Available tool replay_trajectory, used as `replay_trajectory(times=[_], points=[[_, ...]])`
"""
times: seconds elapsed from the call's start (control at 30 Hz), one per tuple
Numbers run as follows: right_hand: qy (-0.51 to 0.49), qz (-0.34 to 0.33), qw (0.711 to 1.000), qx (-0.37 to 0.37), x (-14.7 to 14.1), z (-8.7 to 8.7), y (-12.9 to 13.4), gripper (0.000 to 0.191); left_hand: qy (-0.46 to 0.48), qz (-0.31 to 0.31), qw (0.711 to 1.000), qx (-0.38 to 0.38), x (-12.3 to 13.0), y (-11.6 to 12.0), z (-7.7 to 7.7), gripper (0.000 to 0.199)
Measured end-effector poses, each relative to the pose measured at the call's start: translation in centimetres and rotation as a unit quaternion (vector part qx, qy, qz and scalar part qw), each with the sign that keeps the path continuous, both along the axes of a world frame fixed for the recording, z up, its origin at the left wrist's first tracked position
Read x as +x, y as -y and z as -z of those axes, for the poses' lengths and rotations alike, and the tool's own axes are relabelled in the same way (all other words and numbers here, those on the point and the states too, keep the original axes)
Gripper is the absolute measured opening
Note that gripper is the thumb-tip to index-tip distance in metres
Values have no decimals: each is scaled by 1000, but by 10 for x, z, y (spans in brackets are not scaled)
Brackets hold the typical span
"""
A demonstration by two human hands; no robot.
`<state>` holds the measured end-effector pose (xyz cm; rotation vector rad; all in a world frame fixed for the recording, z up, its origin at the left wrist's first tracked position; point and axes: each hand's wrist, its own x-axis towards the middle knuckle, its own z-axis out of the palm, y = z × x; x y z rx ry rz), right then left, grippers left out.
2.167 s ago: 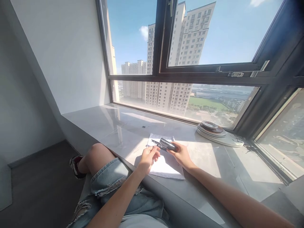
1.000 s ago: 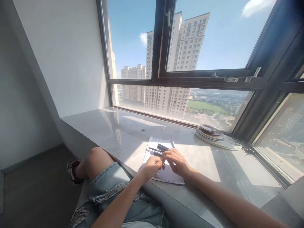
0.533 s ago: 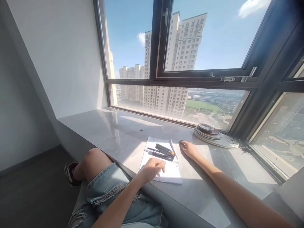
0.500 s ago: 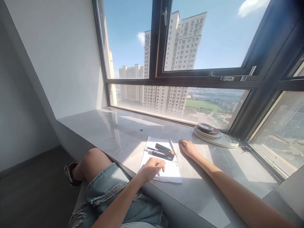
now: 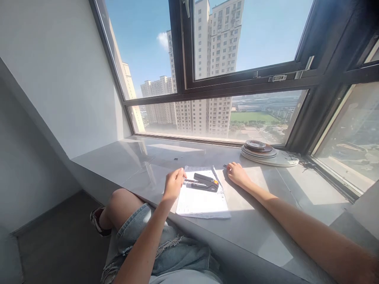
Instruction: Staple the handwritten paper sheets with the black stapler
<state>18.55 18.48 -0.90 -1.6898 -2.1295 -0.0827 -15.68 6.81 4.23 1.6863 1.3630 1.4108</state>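
Observation:
A black stapler [image 5: 206, 182] with an orange patch lies on a stack of white papers [image 5: 201, 204], its jaws spread and a thin metal rail sticking out leftward. At the rail's outer end is my left hand [image 5: 174, 184], thumb and fingers pinched together on it. My right hand [image 5: 236, 173] rests on the sill just beyond the papers' right edge. Its fingers are curled, and a small dark piece [image 5: 225, 166] pokes out from them; what it is I cannot make out.
Stacked round plates or discs [image 5: 260, 152] stand by the window at the right, with thin dark cords [image 5: 308, 165] beside them. A small dark object [image 5: 175, 159] lies on the pale sill [image 5: 118, 165]. My bent knee [image 5: 124, 201] is below the sill's front edge.
My left hand has moved up and left from in front of the stapler to the end of its rail. My right hand stays by the papers. The view has tilted slightly.

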Motion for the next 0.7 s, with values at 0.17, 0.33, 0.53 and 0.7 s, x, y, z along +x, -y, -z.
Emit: replay_trajectory(times=[0.17, 0.33, 0.53, 0.7], points=[[42, -11, 999, -23, -3, 9, -9, 41, -239, -188, 952, -35, -42, -86, 0, 32], [45, -7, 998, -35, -5, 11, -9, 45, -315, -148, 936, -48, -42, -150, 11, 44], [33, -6, 999, -37, -8, 6, -6, 43, -378, -89, 918, -80, -46, -176, 27, 52], [22, -11, 999, -28, -9, 4, -4, 37, -423, -99, 898, -72, -46, -163, 31, 42]])
